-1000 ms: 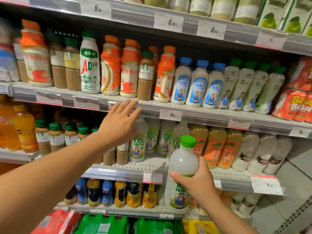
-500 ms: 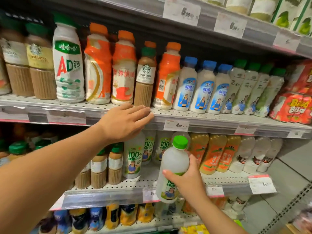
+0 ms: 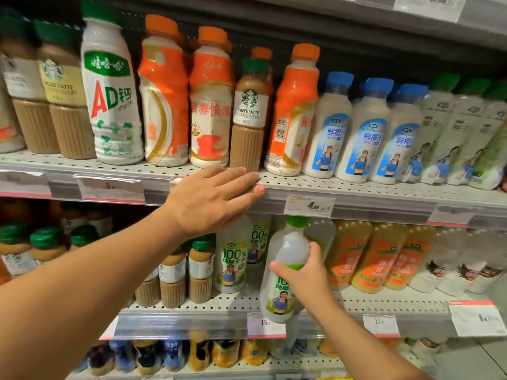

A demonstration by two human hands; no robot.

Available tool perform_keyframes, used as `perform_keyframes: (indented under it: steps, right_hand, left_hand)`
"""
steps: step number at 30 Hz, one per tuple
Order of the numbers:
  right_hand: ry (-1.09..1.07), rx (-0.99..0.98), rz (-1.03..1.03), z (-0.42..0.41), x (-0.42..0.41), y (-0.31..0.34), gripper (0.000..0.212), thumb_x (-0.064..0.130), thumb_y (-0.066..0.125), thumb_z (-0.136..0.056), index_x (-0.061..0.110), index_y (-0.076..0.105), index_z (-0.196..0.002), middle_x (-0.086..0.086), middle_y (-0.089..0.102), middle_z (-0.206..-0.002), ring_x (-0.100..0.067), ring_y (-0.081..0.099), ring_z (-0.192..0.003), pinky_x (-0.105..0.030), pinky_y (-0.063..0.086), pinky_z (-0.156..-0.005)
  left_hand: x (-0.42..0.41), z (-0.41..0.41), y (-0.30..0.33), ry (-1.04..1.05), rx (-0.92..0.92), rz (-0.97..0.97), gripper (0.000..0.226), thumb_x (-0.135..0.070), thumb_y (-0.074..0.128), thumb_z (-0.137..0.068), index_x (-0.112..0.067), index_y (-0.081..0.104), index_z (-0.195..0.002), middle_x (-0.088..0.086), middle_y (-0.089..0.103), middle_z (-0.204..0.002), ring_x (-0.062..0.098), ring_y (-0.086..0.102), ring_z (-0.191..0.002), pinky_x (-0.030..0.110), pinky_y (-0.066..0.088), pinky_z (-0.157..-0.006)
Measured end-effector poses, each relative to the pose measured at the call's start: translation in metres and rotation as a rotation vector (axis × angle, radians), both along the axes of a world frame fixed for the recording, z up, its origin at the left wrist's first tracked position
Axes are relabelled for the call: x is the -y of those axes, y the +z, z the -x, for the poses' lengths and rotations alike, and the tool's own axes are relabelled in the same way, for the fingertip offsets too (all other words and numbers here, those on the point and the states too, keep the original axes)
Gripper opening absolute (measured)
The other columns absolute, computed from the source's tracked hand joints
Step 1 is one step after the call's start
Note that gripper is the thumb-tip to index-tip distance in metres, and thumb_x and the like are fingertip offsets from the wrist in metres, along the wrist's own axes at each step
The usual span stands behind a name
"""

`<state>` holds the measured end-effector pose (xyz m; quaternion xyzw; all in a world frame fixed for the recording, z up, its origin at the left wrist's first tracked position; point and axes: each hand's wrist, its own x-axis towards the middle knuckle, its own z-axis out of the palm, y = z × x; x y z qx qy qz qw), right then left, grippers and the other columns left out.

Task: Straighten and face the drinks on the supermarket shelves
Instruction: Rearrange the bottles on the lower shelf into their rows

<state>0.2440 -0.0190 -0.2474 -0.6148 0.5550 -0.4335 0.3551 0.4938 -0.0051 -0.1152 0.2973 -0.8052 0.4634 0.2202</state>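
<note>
Supermarket shelving fills your view, pale perforated shelves (image 3: 356,185) stacked with bottled drinks, price tags clipped along each front edge. On the upper shelf, from left, stand brown coffee bottles, a white bottle with red lettering (image 3: 112,91), orange-capped bottles (image 3: 164,91) and, at right, a row of blue-capped coconut drinks (image 3: 365,130). One small latte bottle (image 3: 248,113) sits among the orange ones and looks out of place. Your left hand (image 3: 211,198) reaches to that shelf's front edge just below the latte bottle, fingers straight and together, holding nothing. Lower and to the right, your right hand (image 3: 304,272) has its fingers wrapped round the middle of a green-capped coconut water bottle (image 3: 285,270), tilted, in front of the lower shelf beside matching bottles (image 3: 231,259). That bottle looks like full, stiff plastic: fairly heavy, smooth and possibly slippery on the bare part above the label. Holding it at the waist, as you do, seems safest for turning its label forward
</note>
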Motion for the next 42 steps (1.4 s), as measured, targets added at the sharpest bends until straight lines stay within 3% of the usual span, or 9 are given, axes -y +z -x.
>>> perform_keyframes:
  steps: [4,6,9,12,19,23,35,39,42]
  right_hand:
    - [0.012,-0.066,-0.060,0.002,-0.004,-0.005,0.120,0.056,0.084,-0.055,0.035,0.008,-0.146,0.007,0.037,-0.129,-0.017,0.049,-0.115,-0.038,0.048,-0.095]
    - [0.004,-0.072,-0.082,0.001,-0.011,-0.012,0.125,0.048,0.088,-0.056,0.036,0.002,-0.147,0.007,0.033,-0.129,-0.017,0.047,-0.116,-0.039,0.047,-0.097]
    - [-0.046,-0.144,-0.085,-0.002,-0.017,-0.028,0.092,0.037,0.088,-0.063,0.020,0.026,-0.129,0.002,0.050,-0.122,-0.019,0.057,-0.105,-0.031,0.052,-0.081]
    - [-0.093,-0.178,-0.079,-0.007,-0.010,-0.033,0.062,0.035,0.086,-0.069,0.019,0.038,-0.105,0.001,0.055,-0.106,-0.016,0.059,-0.093,-0.026,0.049,-0.070]
    - [-0.107,-0.188,-0.059,-0.026,0.019,-0.038,0.054,0.034,0.083,-0.074,0.021,0.038,-0.101,0.004,0.055,-0.094,-0.005,0.053,-0.077,-0.018,0.041,-0.054]
    - [-0.090,-0.145,-0.126,-0.031,0.026,-0.050,0.066,0.028,0.085,-0.071,0.019,0.037,-0.115,0.007,0.054,-0.097,-0.014,0.057,-0.089,-0.027,0.049,-0.072]
    - [-0.151,-0.185,-0.121,-0.037,0.023,-0.067,0.066,0.032,0.083,-0.074,0.012,0.045,-0.125,0.000,0.066,-0.103,-0.018,0.061,-0.091,-0.034,0.052,-0.083]
    - [-0.100,-0.208,-0.159,-0.030,0.010,-0.056,0.078,0.034,0.075,-0.082,0.012,0.031,-0.143,0.003,0.060,-0.121,-0.017,0.058,-0.109,-0.034,0.046,-0.100]
    - [-0.066,-0.197,-0.161,-0.015,-0.016,-0.034,0.091,0.032,0.069,-0.088,0.017,0.009,-0.155,0.001,0.041,-0.150,-0.018,0.043,-0.133,-0.034,0.034,-0.112]
  left_hand:
    - [-0.001,0.000,0.000,0.021,-0.006,-0.013,0.038,-0.027,0.055,-0.096,-0.008,0.059,-0.129,0.017,0.058,-0.131,0.034,0.059,-0.108,0.046,0.049,-0.083]
    - [-0.002,0.001,0.000,0.022,-0.007,-0.014,0.038,-0.027,0.055,-0.095,-0.009,0.059,-0.128,0.016,0.058,-0.131,0.034,0.060,-0.107,0.045,0.049,-0.082]
    - [-0.002,0.002,0.000,0.016,-0.023,-0.004,0.036,-0.027,0.055,-0.095,-0.009,0.061,-0.126,0.016,0.059,-0.130,0.035,0.061,-0.104,0.044,0.049,-0.082]
    - [-0.002,0.003,-0.001,0.005,-0.032,0.002,0.036,-0.026,0.056,-0.094,-0.009,0.062,-0.125,0.016,0.060,-0.129,0.035,0.061,-0.103,0.044,0.050,-0.081]
    - [-0.002,0.002,-0.001,-0.005,-0.031,0.013,0.036,-0.025,0.059,-0.092,-0.008,0.063,-0.124,0.017,0.061,-0.127,0.036,0.062,-0.100,0.043,0.050,-0.081]
    - [-0.004,0.003,0.001,-0.005,-0.039,0.007,0.035,-0.025,0.058,-0.092,-0.008,0.065,-0.122,0.017,0.062,-0.125,0.035,0.063,-0.098,0.042,0.051,-0.081]
    - [-0.002,0.001,0.000,-0.010,-0.034,-0.012,0.036,-0.025,0.057,-0.093,-0.009,0.061,-0.125,0.017,0.061,-0.128,0.036,0.061,-0.100,0.044,0.050,-0.081]
    - [-0.002,0.002,0.000,-0.026,-0.059,-0.034,0.038,-0.026,0.059,-0.090,-0.013,0.060,-0.126,0.013,0.061,-0.128,0.034,0.060,-0.101,0.043,0.050,-0.079]
    - [-0.009,0.006,0.005,-0.033,-0.118,-0.098,0.035,-0.025,0.062,-0.088,-0.016,0.063,-0.122,0.010,0.063,-0.126,0.032,0.063,-0.098,0.041,0.052,-0.076]
